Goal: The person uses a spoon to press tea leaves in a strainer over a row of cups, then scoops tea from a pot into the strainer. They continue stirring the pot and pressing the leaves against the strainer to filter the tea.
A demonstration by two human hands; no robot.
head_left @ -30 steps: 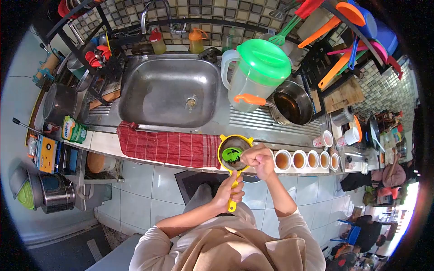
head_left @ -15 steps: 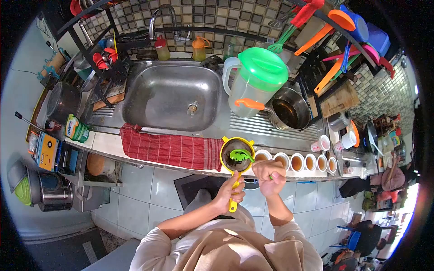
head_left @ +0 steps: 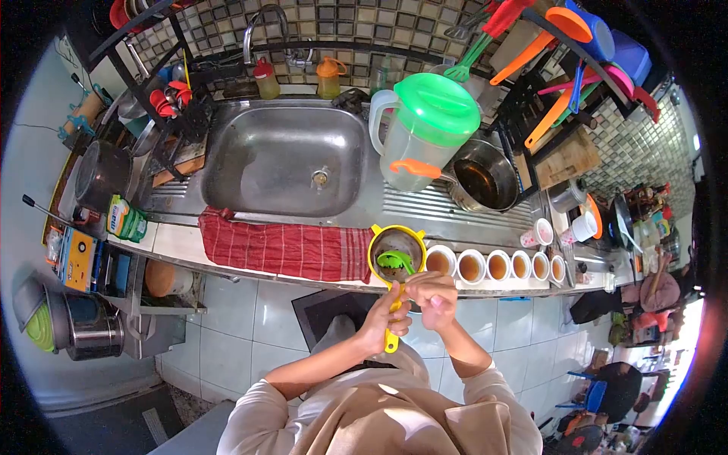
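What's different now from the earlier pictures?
The right hand has drawn closer to the body than at first, uncovering the nearest cup and more of the green spoon. Nothing was visibly grasped or released. The left hand still grips the yellow strainer; the red cloth stays put.

Red striped cloth [head_left: 284, 249] along the desk [head_left: 168, 240] edge, steel sink [head_left: 273, 163] behind it, two bottles [head_left: 329, 80] near the faucet [head_left: 248, 47], blue chair [head_left: 595, 395] at right

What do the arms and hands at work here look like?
They are human: the left hand and right hand are ungloved. The loose, pale cream sleeves look plain and stop partway down the forearms. No cables or markings show.
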